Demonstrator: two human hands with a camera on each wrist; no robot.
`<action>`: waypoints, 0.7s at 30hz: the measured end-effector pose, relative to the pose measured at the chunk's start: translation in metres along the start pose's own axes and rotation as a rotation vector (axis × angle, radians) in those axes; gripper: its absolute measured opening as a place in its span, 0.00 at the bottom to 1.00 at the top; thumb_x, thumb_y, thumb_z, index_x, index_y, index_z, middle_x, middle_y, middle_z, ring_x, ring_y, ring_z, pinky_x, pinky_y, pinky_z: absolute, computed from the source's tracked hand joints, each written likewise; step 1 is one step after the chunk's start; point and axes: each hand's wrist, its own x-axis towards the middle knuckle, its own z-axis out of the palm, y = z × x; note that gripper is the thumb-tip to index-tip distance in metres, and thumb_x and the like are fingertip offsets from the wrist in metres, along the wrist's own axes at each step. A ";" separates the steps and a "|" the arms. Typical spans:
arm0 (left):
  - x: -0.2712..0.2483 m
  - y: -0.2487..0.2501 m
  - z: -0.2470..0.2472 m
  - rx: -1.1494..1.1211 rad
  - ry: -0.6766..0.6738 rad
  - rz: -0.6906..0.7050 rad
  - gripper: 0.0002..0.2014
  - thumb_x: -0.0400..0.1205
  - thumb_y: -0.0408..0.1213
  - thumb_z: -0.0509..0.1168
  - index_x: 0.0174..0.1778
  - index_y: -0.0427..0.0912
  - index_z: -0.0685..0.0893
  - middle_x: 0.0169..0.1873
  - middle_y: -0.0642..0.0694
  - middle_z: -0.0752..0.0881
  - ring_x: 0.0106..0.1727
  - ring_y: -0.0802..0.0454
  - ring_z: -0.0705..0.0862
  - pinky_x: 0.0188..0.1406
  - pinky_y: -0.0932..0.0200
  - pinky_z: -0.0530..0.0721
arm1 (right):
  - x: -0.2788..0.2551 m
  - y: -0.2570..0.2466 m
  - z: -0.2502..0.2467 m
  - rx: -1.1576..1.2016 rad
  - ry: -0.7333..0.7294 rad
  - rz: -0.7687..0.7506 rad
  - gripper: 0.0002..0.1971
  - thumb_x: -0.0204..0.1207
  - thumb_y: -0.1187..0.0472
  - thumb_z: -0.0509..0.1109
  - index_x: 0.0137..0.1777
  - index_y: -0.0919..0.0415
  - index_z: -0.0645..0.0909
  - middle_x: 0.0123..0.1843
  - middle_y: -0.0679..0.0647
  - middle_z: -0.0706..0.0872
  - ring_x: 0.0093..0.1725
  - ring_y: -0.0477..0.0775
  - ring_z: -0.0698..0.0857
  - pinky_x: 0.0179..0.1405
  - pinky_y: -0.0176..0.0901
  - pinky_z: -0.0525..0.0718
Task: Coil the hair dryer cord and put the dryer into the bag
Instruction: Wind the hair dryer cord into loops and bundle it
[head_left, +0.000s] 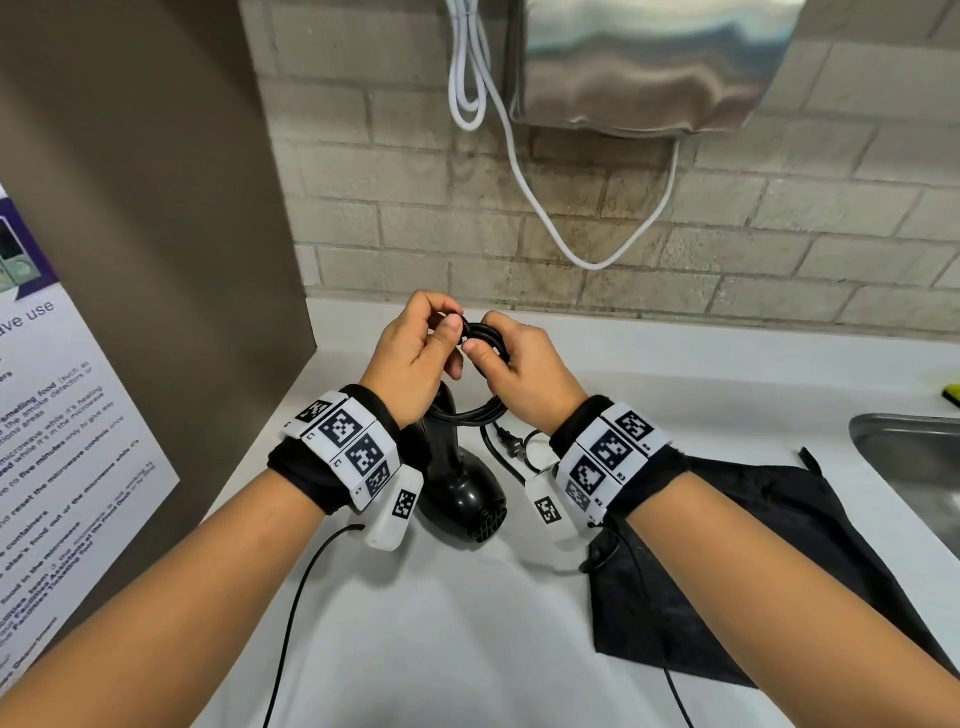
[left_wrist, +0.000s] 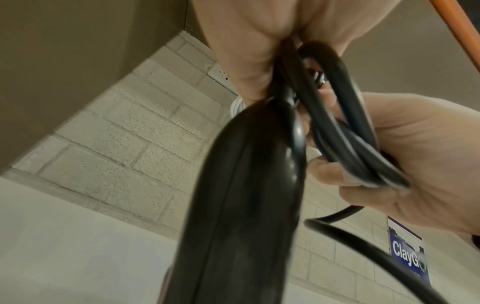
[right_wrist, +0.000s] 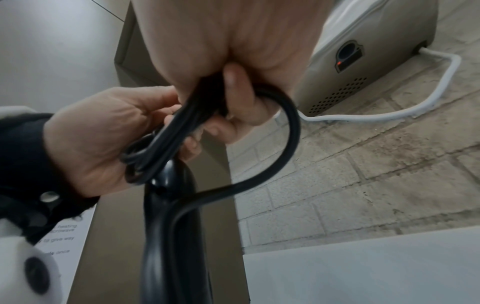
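Observation:
Both hands hold a bundle of black cord loops (head_left: 480, 338) above the white counter (head_left: 467, 623). My left hand (head_left: 448, 331) pinches the loops at the top left, and my right hand (head_left: 483, 354) grips them from the right. Under them is the black hair dryer (head_left: 462, 488), its handle pointing up toward the hands. The plug (head_left: 511, 448) and a loose length of cord lie beside the dryer. A flat black bag (head_left: 737, 561) lies on the counter under my right forearm. The left wrist view shows the dryer handle (left_wrist: 241, 195) and the loops (left_wrist: 350, 133). The right wrist view shows the loops (right_wrist: 176, 127) between both hands.
A steel sink (head_left: 914, 457) is at the right edge. A metal hand dryer (head_left: 649, 62) with a white cable (head_left: 524, 171) hangs on the brick wall behind. A brown panel with a printed notice (head_left: 62, 415) closes off the left side.

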 end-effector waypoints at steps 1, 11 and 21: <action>0.000 -0.001 0.001 -0.015 0.012 -0.002 0.04 0.86 0.31 0.54 0.50 0.42 0.72 0.31 0.48 0.79 0.26 0.64 0.80 0.36 0.65 0.81 | -0.001 0.000 0.000 -0.004 0.008 0.001 0.15 0.80 0.61 0.64 0.32 0.49 0.67 0.26 0.42 0.72 0.26 0.39 0.74 0.29 0.29 0.69; -0.002 0.004 0.003 0.017 0.025 -0.016 0.04 0.86 0.29 0.51 0.51 0.38 0.70 0.32 0.46 0.82 0.26 0.63 0.84 0.37 0.65 0.85 | -0.003 -0.001 -0.001 -0.026 0.024 0.004 0.08 0.81 0.59 0.63 0.39 0.57 0.72 0.29 0.46 0.77 0.30 0.43 0.75 0.31 0.29 0.70; 0.001 0.014 0.005 0.167 -0.091 -0.080 0.08 0.86 0.42 0.55 0.48 0.40 0.71 0.30 0.48 0.75 0.31 0.56 0.73 0.33 0.61 0.71 | 0.001 0.000 -0.006 -0.013 0.006 0.010 0.16 0.80 0.60 0.64 0.34 0.45 0.63 0.29 0.41 0.72 0.28 0.39 0.72 0.29 0.28 0.69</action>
